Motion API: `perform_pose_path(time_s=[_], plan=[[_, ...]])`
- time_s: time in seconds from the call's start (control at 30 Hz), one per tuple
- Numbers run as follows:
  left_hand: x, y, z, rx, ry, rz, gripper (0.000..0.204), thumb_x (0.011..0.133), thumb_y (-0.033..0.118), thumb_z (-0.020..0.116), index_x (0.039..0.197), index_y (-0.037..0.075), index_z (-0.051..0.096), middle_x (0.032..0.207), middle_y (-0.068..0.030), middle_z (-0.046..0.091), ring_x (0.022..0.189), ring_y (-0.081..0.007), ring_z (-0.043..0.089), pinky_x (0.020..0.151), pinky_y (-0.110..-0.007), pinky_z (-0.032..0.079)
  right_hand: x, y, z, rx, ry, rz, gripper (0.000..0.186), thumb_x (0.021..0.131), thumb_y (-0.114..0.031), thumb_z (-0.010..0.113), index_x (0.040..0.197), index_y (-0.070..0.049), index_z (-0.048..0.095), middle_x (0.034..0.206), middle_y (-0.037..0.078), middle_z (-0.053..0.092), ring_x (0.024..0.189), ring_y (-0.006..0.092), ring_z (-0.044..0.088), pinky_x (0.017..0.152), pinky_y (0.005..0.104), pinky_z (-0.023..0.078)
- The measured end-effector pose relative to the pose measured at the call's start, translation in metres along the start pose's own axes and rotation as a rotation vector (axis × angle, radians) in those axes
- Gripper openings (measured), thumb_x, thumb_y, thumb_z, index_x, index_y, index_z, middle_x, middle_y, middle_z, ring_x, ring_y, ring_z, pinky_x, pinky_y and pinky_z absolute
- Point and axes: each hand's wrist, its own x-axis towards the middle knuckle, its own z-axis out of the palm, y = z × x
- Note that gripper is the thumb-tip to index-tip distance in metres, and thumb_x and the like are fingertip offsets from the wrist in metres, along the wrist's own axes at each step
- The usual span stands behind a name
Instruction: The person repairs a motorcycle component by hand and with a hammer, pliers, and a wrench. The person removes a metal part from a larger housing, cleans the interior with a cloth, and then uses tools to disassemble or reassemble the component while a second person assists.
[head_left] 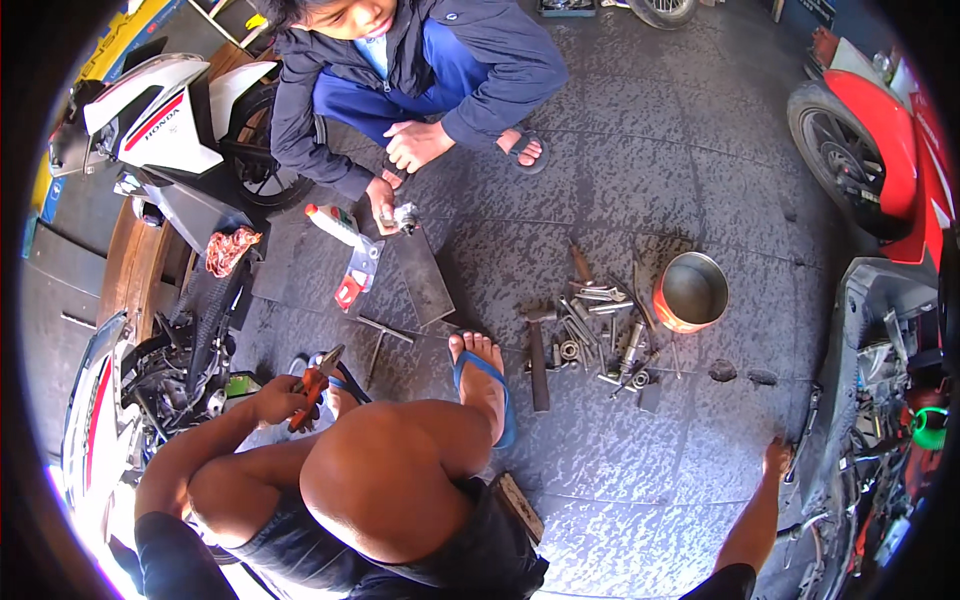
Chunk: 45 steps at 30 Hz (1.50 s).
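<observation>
Pliers with orange handles [312,388] are gripped in my left hand [284,402], beside my bent knees at the lower left. My right hand [776,457] reaches down at the far right to a long metal tool [805,435] lying beside a dark plastic body panel; whether its fingers grip the tool is too small to tell. A pile of wrenches, sockets and metal parts [610,340] lies on the floor between my hands, with a hammer [538,365] at its left and a T-handle wrench [385,330] farther left.
Another person [420,90] squats opposite, holding a metal part [405,220] above a metal plate [425,285], near a white bottle [335,226]. A round tin [663,305] stands by the tools. Motorcycles flank the floor: a white one [165,130] left, a red one [880,120] right.
</observation>
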Motion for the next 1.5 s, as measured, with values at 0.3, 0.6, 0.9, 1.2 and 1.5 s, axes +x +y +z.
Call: perform_pose_path(time_s=[0.3,0.6,0.9,1.2,1.5], plan=[[-0.002,-0.006,-0.007,0.063,-0.01,-0.056,0.029,0.081,0.014,0.062,0.105,-0.002,0.069,0.086,-0.0108,0.07,0.074,-0.0206,0.067,0.067,-0.036,0.054,0.027,0.009,0.052,0.162,0.117,0.577,0.039,0.089,-0.04,0.061,0.079,-0.005,0.075,0.078,0.016,0.074,0.072,0.0351,0.074,0.06,0.0531,0.059],[-0.02,-0.012,-0.017,0.193,0.073,-0.074,0.031,0.08,0.01,0.063,0.108,-0.002,0.065,0.085,-0.0113,0.069,0.07,-0.0233,0.07,0.062,-0.037,0.056,0.021,-0.051,0.015,0.201,0.174,0.903,0.044,0.084,-0.043,0.06,0.086,-0.002,0.074,0.08,0.018,0.075,0.073,0.0354,0.075,0.064,0.0551,0.058],[-0.003,0.057,0.028,-0.161,0.032,-0.155,0.032,0.076,0.006,0.064,0.108,0.0,0.064,0.082,-0.0103,0.068,0.068,-0.025,0.069,0.057,-0.037,0.055,0.009,-0.085,-0.015,0.091,0.268,0.92,0.036,0.081,-0.035,0.064,0.092,-0.001,0.069,0.088,0.015,0.074,0.081,0.0369,0.073,0.073,0.0522,0.057],[0.053,0.04,0.008,-0.09,-0.16,-0.055,0.038,0.074,0.005,0.06,0.112,-0.001,0.063,0.082,-0.0095,0.065,0.064,-0.0251,0.066,0.061,-0.04,0.057,-0.09,-0.087,-0.101,0.315,0.185,0.009,0.045,0.094,-0.029,0.061,0.127,0.001,0.06,0.125,0.026,0.058,0.116,0.0426,0.059,0.095,0.0503,0.051],[0.078,0.138,0.057,0.081,-0.262,0.24,0.023,0.081,0.011,0.057,0.102,0.001,0.057,0.074,-0.0081,0.06,0.059,-0.0218,0.063,0.049,-0.035,0.052,-0.303,-0.091,-0.157,0.302,0.053,-0.002,0.068,0.09,-0.038,0.064,0.142,0.0,0.045,0.145,0.024,0.045,0.139,0.0429,0.036,0.118,0.0563,0.027]])
